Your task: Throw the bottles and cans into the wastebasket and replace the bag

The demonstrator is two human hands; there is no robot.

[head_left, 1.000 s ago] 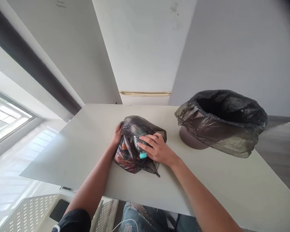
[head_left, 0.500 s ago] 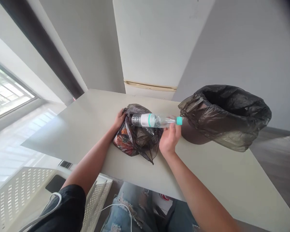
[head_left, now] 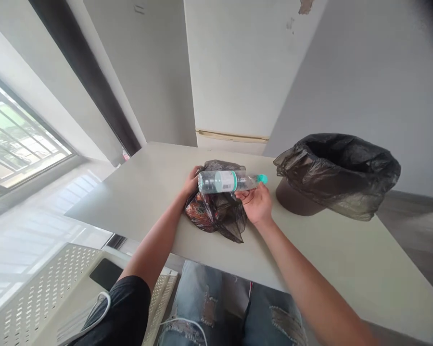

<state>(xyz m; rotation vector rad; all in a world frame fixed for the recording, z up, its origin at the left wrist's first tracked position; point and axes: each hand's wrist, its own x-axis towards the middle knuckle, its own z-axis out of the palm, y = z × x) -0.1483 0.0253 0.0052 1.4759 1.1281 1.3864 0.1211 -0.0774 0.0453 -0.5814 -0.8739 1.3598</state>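
Note:
A clear plastic bottle [head_left: 225, 181] with a white label and green cap lies sideways in my right hand [head_left: 258, 204], whose fingers hold it from below near the cap end. Under and behind it, a dark translucent plastic bag [head_left: 216, 216] rests on the table, with orange-red items showing through its film. My left hand [head_left: 192, 181] is closed on the bag's left upper edge, close to the bottle's base. Some of its fingertips are hidden by the folds.
To the right stands a brown bin [head_left: 296, 199] lined with a black bag [head_left: 339, 173] folded over its rim. The white table [head_left: 122, 192] reaches toward a white door with a handle [head_left: 233, 136]. At lower left, a perforated plastic basket [head_left: 50, 278] holds a dark phone-like slab [head_left: 106, 274].
The bottle's base has come out of the bag's folds and now lies in front of the bag. My right hand has turned more palm-up. The whole view has shifted slightly.

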